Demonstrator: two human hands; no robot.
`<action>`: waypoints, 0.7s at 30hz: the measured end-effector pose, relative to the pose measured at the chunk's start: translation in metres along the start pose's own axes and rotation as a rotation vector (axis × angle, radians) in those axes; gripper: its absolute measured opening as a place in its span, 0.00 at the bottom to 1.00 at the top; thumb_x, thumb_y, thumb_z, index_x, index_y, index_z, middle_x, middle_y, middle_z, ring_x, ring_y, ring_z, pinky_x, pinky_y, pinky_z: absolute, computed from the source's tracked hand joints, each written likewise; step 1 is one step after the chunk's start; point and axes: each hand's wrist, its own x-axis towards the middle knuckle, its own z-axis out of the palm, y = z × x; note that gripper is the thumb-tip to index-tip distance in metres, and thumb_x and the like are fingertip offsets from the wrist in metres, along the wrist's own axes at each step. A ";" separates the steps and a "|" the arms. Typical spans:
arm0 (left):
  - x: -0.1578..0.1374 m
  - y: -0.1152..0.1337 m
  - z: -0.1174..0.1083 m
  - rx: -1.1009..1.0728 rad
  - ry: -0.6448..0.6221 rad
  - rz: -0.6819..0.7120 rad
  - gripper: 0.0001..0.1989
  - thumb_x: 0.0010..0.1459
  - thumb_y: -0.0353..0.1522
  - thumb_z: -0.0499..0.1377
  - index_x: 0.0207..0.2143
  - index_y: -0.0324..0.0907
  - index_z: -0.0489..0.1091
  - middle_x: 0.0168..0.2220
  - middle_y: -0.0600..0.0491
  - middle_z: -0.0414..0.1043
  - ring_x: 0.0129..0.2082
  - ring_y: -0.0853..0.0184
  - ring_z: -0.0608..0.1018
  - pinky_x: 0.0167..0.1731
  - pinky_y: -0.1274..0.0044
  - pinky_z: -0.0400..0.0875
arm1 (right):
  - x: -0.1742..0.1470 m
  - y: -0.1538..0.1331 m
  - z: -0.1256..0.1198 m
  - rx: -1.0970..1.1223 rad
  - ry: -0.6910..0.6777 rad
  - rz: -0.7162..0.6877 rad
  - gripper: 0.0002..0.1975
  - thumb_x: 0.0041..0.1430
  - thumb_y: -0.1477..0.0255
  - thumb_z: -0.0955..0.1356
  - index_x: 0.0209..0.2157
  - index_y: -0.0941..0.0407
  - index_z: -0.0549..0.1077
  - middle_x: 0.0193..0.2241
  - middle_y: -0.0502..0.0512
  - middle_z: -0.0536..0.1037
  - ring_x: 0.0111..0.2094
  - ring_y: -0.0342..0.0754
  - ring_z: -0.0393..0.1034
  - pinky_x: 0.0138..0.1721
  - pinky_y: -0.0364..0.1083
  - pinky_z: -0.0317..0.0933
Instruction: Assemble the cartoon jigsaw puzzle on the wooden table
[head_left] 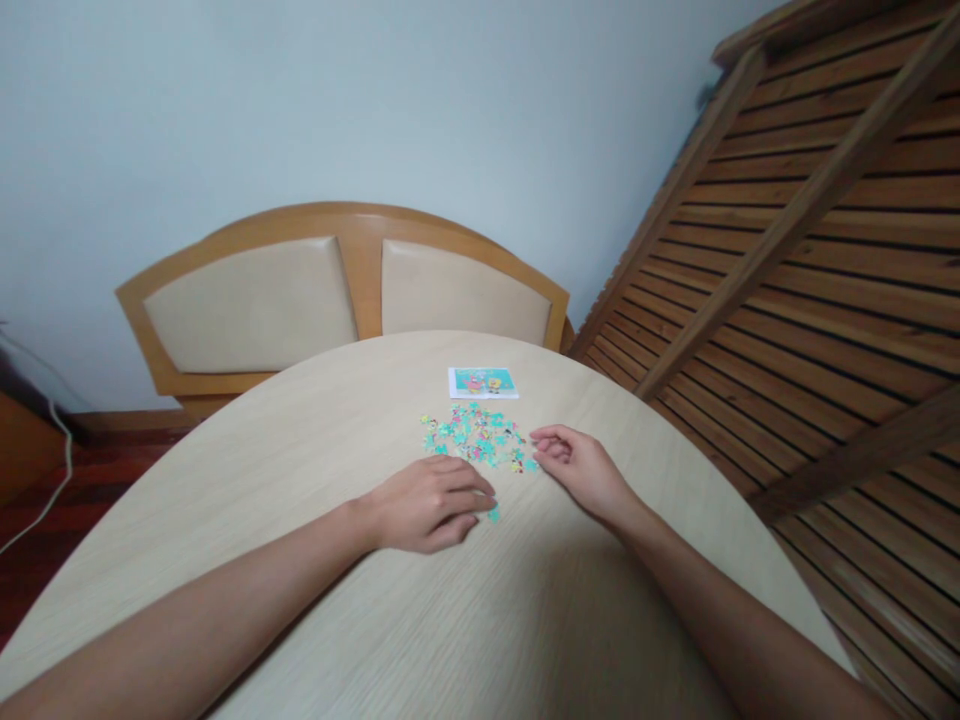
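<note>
A loose pile of small jigsaw puzzle pieces (480, 432), mostly turquoise with some pink and yellow, lies on the round table. My left hand (431, 503) rests palm down in front of the pile, fingers stretched out and thumb apart. Its fingertips are at a single turquoise puzzle piece (493, 514) nearer to me, perhaps touching it. At the pile's right edge is my right hand (589, 472), fingers loosely bent and apart from the thumb, with nothing visible between them. Beyond the pile lies a picture card (486, 382) showing a pink and a yellow cartoon figure on turquoise.
The pale wooden table (337, 420) has a curved edge. Behind it stands a wooden backrest with cream panels (255, 305) against a pale wall. A slatted wooden frame (810, 260) leans on the right. A white cable (69, 460) hangs at far left.
</note>
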 end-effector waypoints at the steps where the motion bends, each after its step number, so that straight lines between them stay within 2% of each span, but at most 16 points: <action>1: 0.000 0.000 0.001 -0.007 0.032 -0.057 0.14 0.67 0.30 0.53 0.53 0.44 0.72 0.50 0.48 0.77 0.51 0.61 0.77 0.53 0.67 0.70 | -0.001 -0.005 0.004 0.058 -0.007 0.010 0.13 0.57 0.66 0.71 0.43 0.58 0.76 0.34 0.56 0.79 0.33 0.47 0.76 0.36 0.47 0.72; 5: 0.003 0.001 0.006 -0.099 0.193 -0.335 0.11 0.69 0.33 0.53 0.46 0.43 0.74 0.42 0.50 0.80 0.43 0.63 0.79 0.47 0.70 0.73 | -0.009 -0.024 0.025 0.220 -0.074 0.031 0.16 0.57 0.64 0.72 0.45 0.57 0.75 0.36 0.56 0.79 0.34 0.47 0.77 0.41 0.48 0.74; 8: 0.005 0.003 0.011 -0.197 0.268 -0.465 0.09 0.67 0.34 0.56 0.43 0.43 0.76 0.39 0.51 0.80 0.40 0.64 0.80 0.43 0.73 0.74 | -0.016 -0.033 0.040 0.263 -0.128 0.025 0.17 0.55 0.66 0.73 0.45 0.57 0.74 0.36 0.55 0.80 0.35 0.47 0.78 0.41 0.48 0.74; 13: 0.007 0.005 0.016 -0.345 0.278 -0.515 0.08 0.64 0.34 0.59 0.43 0.43 0.77 0.38 0.52 0.81 0.38 0.65 0.80 0.41 0.75 0.74 | -0.021 -0.035 0.055 0.286 -0.163 0.001 0.17 0.55 0.65 0.74 0.45 0.55 0.73 0.36 0.53 0.79 0.34 0.46 0.78 0.40 0.48 0.74; 17: 0.007 0.005 0.017 -0.412 0.274 -0.540 0.07 0.63 0.33 0.60 0.40 0.42 0.78 0.35 0.53 0.81 0.34 0.66 0.80 0.37 0.77 0.73 | -0.021 -0.032 0.057 0.279 -0.185 -0.026 0.16 0.57 0.67 0.73 0.46 0.55 0.72 0.34 0.52 0.79 0.34 0.46 0.78 0.39 0.47 0.74; 21: 0.006 0.003 0.018 -0.336 0.257 -0.532 0.07 0.61 0.29 0.60 0.38 0.44 0.79 0.35 0.53 0.80 0.36 0.65 0.79 0.39 0.76 0.72 | -0.020 -0.036 0.043 0.035 -0.156 -0.169 0.11 0.58 0.72 0.71 0.44 0.55 0.75 0.35 0.54 0.79 0.36 0.47 0.75 0.40 0.47 0.71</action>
